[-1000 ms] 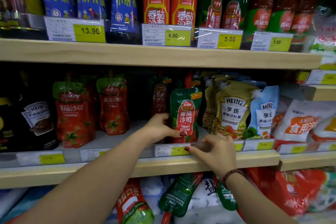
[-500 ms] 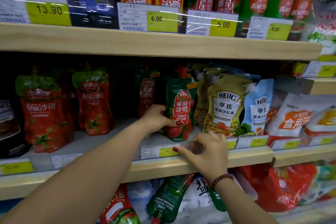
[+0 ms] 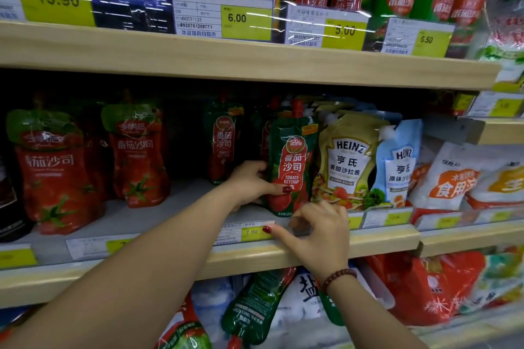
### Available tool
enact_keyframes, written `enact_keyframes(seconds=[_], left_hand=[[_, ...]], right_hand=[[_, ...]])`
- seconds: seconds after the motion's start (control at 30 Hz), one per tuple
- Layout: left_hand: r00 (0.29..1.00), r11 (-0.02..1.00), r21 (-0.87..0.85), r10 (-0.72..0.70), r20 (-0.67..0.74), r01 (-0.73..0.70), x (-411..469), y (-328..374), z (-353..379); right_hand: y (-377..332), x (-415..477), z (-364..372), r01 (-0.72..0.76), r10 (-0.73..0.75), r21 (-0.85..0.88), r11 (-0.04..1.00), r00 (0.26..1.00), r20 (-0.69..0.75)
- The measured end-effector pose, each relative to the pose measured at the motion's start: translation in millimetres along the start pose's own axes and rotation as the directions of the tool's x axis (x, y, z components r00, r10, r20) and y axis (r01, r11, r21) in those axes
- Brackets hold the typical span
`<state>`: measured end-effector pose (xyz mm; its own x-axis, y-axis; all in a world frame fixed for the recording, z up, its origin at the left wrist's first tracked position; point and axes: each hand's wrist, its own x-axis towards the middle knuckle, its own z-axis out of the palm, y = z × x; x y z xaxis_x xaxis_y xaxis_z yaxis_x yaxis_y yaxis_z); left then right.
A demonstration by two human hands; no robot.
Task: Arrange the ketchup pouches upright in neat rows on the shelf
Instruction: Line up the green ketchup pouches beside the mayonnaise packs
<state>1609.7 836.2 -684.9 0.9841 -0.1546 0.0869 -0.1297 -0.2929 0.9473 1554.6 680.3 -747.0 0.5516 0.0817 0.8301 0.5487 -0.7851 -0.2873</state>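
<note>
A green and red tomato ketchup pouch point(image 3: 290, 161) stands upright at the front of the middle shelf point(image 3: 380, 238). My left hand point(image 3: 252, 183) grips its left side, thumb across the front. My right hand point(image 3: 317, 231) rests on the shelf's front edge just below the pouch, index finger stretched along the price strip, the other fingers curled. A second green pouch point(image 3: 224, 139) stands further back to the left. More green pouches point(image 3: 255, 303) lie on the shelf below.
Two red ketchup pouches point(image 3: 54, 170) point(image 3: 139, 153) stand at the left. Heinz salad dressing pouches point(image 3: 348, 161) press against the held pouch's right side. White bags point(image 3: 453, 178) fill the far right. Bottles and price tags point(image 3: 224, 15) line the upper shelf.
The view has drawn closer and shifted right. My left hand keeps its hold on the pouch, which stays upright at the front edge. My right hand stays on the shelf edge.
</note>
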Motion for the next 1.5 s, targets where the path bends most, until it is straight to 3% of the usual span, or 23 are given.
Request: enact_keyframes(seconds=[0.47,0.57,0.73,0.9,0.97,1.03,1.2,1.3,1.4,1.5], left_hand=[[0.997,0.997,-0.024,-0.066,0.050,0.067,-12,9,2],[0.996,0.996,0.040,-0.083,-0.025,0.084,-19,12,-1],[0.987,0.992,-0.021,-0.127,-0.095,0.125,-46,17,-23],[0.979,0.988,0.024,-0.144,-0.147,0.149,-84,19,-44],[0.982,0.989,0.071,-0.118,-0.150,0.130,-97,18,-46],[0.988,0.990,0.102,-0.082,-0.133,0.096,-107,17,-43],[0.976,0.937,0.350,0.082,-0.203,-0.006,-118,8,-26],[0.966,0.904,0.425,0.143,-0.215,-0.040,-121,0,-18],[0.959,0.868,0.495,0.169,-0.227,-0.036,-123,-9,-14],[0.933,0.850,0.523,0.229,-0.277,-0.053,-128,-16,-10]], right_hand=[[0,2,-3,-0.026,0.029,-0.046,0.999,0.997,0.068],[-3,5,-7,-0.055,0.061,-0.054,0.997,0.992,0.113],[-8,14,-15,-0.142,0.141,-0.015,0.990,0.960,0.243],[-11,27,-28,-0.278,0.250,-0.005,0.960,0.854,0.456],[-13,30,-36,-0.382,0.279,0.103,0.918,0.810,0.516],[-16,31,-43,-0.450,0.300,0.238,0.861,0.826,0.476],[-28,7,-57,-0.353,0.240,0.396,0.848,0.921,0.306],[-35,-34,-55,-0.316,0.219,0.435,0.843,0.940,0.261],[-36,-76,-43,-0.377,0.217,0.461,0.803,0.906,0.364],[-33,-108,-28,-0.406,0.199,0.333,0.851,0.837,0.510]])
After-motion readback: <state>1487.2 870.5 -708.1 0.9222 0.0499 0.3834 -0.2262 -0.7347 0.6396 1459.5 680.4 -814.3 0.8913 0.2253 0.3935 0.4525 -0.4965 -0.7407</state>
